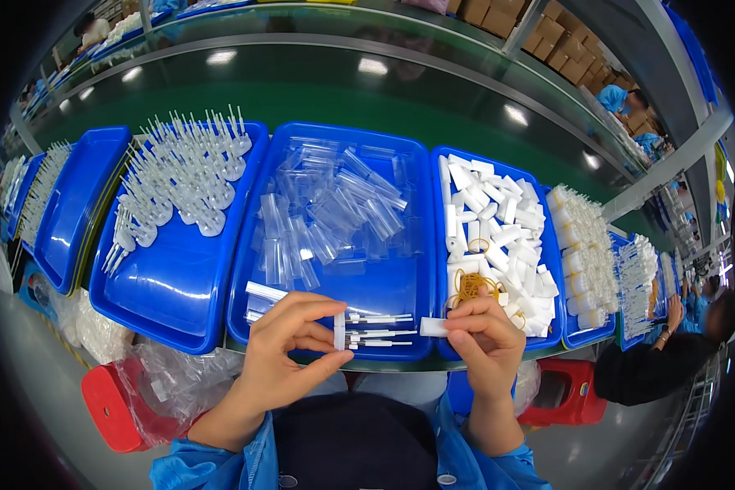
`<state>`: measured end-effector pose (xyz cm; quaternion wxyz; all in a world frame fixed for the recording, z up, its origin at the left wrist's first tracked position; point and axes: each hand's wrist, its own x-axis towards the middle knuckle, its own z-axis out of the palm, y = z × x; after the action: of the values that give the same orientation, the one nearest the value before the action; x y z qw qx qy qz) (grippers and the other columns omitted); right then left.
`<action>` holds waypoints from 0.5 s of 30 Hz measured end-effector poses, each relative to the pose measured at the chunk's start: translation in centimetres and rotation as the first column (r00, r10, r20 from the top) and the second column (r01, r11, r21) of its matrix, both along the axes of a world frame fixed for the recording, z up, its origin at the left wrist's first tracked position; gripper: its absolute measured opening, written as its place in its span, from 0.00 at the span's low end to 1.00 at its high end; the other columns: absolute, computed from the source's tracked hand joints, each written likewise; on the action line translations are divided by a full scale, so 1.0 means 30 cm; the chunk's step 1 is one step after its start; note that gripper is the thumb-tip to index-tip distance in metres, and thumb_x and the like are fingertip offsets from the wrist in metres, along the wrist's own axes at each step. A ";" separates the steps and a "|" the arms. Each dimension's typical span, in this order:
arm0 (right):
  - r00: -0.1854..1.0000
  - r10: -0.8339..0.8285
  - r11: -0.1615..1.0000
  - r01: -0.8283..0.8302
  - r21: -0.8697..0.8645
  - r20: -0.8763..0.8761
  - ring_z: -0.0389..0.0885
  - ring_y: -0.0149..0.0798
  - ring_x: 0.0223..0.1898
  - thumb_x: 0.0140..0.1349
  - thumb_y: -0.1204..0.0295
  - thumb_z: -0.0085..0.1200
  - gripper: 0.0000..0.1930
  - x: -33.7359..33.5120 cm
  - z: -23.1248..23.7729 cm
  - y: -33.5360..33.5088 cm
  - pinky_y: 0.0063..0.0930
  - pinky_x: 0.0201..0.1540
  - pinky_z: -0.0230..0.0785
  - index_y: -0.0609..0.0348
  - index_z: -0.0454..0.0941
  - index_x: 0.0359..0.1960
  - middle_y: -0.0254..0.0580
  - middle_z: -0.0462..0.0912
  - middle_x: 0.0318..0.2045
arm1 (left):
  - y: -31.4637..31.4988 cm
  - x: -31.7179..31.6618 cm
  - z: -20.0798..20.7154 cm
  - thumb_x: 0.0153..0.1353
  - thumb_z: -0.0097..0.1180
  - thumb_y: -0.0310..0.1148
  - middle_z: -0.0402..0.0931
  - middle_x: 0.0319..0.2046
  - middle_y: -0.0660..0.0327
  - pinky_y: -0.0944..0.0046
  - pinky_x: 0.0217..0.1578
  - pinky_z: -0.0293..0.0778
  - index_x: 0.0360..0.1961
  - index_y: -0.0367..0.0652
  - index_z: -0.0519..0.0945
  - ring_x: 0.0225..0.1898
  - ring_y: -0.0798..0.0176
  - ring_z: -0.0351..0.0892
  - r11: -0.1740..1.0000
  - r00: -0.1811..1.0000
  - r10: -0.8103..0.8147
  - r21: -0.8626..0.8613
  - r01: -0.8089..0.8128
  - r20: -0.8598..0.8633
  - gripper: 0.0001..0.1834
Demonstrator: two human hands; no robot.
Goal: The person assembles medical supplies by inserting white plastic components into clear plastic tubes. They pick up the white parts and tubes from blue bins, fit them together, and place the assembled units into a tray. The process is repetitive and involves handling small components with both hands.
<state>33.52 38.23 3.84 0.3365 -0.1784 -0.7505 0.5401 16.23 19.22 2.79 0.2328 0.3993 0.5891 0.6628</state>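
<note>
Rod tips point right toward a white block, with a narrow gap between.
The left hand (284,349) pinches the white base (340,331) of a rodded piece between thumb and fingers; the right hand (492,336) pinches the white block (434,327) by its right end. From the left grip, slim rods (378,332) run rightward, long axis side to side. The block lies just beyond their tips, nearly in line, its free end pointing left. The rods sit over the near edge of the blue tray (400,286).
</note>
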 end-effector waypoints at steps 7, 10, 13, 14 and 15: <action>0.998 0.041 0.997 -0.044 0.068 0.051 0.80 0.32 0.41 0.48 0.79 0.65 0.08 0.008 0.005 -0.011 0.59 0.71 0.29 0.58 0.87 0.32 0.35 0.82 0.37 | 0.003 0.009 -0.003 0.49 0.66 0.14 0.72 0.48 0.50 0.65 0.42 0.85 0.52 0.31 0.77 0.40 0.60 0.85 1.000 0.999 -0.023 -0.019 0.024 0.030 0.26; 0.997 0.027 0.997 -0.032 0.069 0.068 0.80 0.32 0.42 0.46 0.78 0.66 0.10 0.009 0.003 -0.012 0.58 0.71 0.29 0.57 0.87 0.33 0.34 0.81 0.37 | 0.000 0.008 -0.007 0.49 0.66 0.14 0.72 0.48 0.50 0.65 0.42 0.85 0.52 0.31 0.77 0.39 0.60 0.85 0.999 0.999 -0.029 -0.017 0.029 0.026 0.26; 0.993 0.047 0.995 -0.057 0.082 0.112 0.80 0.32 0.42 0.46 0.77 0.66 0.11 0.016 0.011 -0.011 0.57 0.71 0.29 0.57 0.87 0.33 0.34 0.82 0.37 | -0.003 0.007 -0.008 0.49 0.66 0.14 0.72 0.48 0.50 0.65 0.41 0.85 0.52 0.31 0.77 0.39 0.60 0.85 0.999 0.999 -0.028 -0.021 0.028 0.026 0.26; 0.992 0.057 0.995 -0.066 0.078 0.110 0.80 0.32 0.42 0.45 0.77 0.67 0.11 0.016 0.010 -0.011 0.57 0.71 0.29 0.57 0.87 0.33 0.34 0.82 0.38 | -0.001 0.007 -0.010 0.49 0.67 0.14 0.72 0.48 0.50 0.66 0.41 0.85 0.52 0.31 0.77 0.39 0.60 0.85 1.000 0.999 -0.024 -0.019 0.024 0.025 0.26; 0.992 0.066 0.994 -0.075 0.075 0.109 0.80 0.32 0.42 0.45 0.77 0.67 0.11 0.015 0.008 -0.011 0.57 0.71 0.29 0.57 0.87 0.34 0.34 0.82 0.38 | 0.001 0.008 -0.012 0.48 0.67 0.14 0.72 0.48 0.50 0.66 0.41 0.85 0.52 0.31 0.77 0.39 0.60 0.85 1.000 0.999 -0.021 -0.018 0.022 0.026 0.26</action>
<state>33.98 37.89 4.06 0.2834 -0.1669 -0.7941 0.5112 16.48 19.24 2.43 0.2509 0.3950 0.5879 0.6599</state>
